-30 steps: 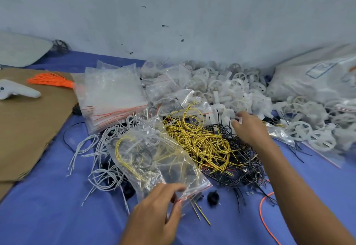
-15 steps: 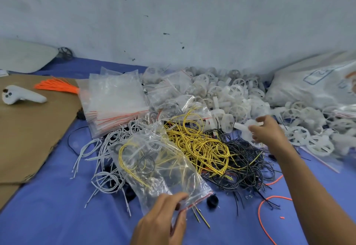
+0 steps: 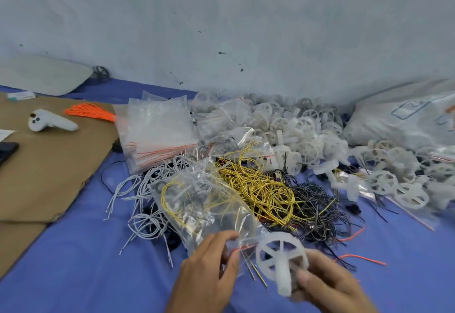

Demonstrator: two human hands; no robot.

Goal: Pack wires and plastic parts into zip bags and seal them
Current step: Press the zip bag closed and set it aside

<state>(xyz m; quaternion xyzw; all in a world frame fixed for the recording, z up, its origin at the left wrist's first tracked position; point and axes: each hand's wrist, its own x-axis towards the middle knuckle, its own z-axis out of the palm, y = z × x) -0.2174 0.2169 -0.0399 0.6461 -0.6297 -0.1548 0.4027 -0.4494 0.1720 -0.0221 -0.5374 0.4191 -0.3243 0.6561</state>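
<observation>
A clear zip bag (image 3: 206,204) with a red seal line lies on the blue cloth, with yellow and dark wire coils inside. My left hand (image 3: 209,271) pinches its near edge by the seal. My right hand (image 3: 327,285) holds a white wheel-shaped plastic part (image 3: 280,261) right beside the bag's mouth. Behind the bag lie loose yellow wires (image 3: 258,184), black wires (image 3: 317,209) and white wires (image 3: 145,204). A big heap of white plastic parts (image 3: 307,135) stretches along the back right.
A stack of empty zip bags (image 3: 157,133) sits behind the wires. Brown cardboard (image 3: 44,172) at the left carries a white controller (image 3: 49,123), an orange wire bundle (image 3: 91,113) and a dark phone (image 3: 6,150). A large white sack (image 3: 403,118) lies at far right. Loose orange wire (image 3: 357,256) lies near my right hand.
My right hand has come back from the heap of plastic parts to the bag's mouth, carrying a white wheel-shaped part. My left hand keeps its pinch on the bag.
</observation>
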